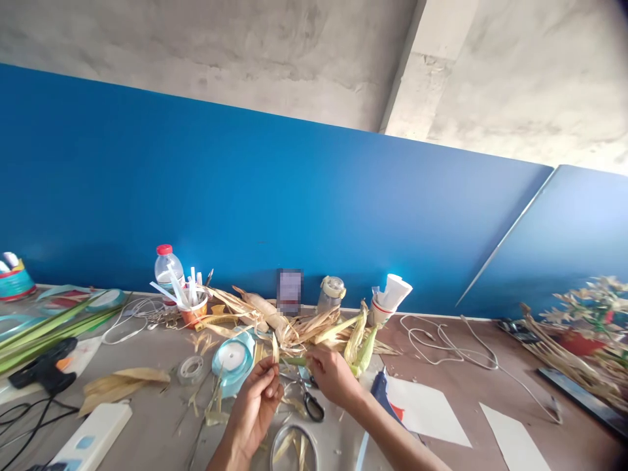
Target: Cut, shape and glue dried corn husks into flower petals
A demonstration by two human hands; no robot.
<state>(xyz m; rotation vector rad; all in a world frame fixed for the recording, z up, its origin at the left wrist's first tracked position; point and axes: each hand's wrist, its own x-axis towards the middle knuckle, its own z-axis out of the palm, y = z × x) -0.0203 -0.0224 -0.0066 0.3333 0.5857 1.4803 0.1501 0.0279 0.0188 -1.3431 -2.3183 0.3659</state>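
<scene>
My left hand [258, 399] and my right hand [332, 375] meet over the table, both pinching the ends of a thin green corn-husk strip [294, 360] stretched between them. Just beyond them lies a pile of dried corn husks and small cobs [299, 324]. Black-handled scissors [310, 399] lie under and between my hands. A roll of pale blue ribbon [232, 356] sits to the left of my left hand.
A black glue gun [46, 369] and a white power strip [93, 435] lie at the left, with green leaves [44, 327]. A water bottle [168, 268], cups of sticks [192, 304], tape [191, 369], white cables [441, 347], paper sheets [426, 409] and a blue glue gun [380, 387] lie about.
</scene>
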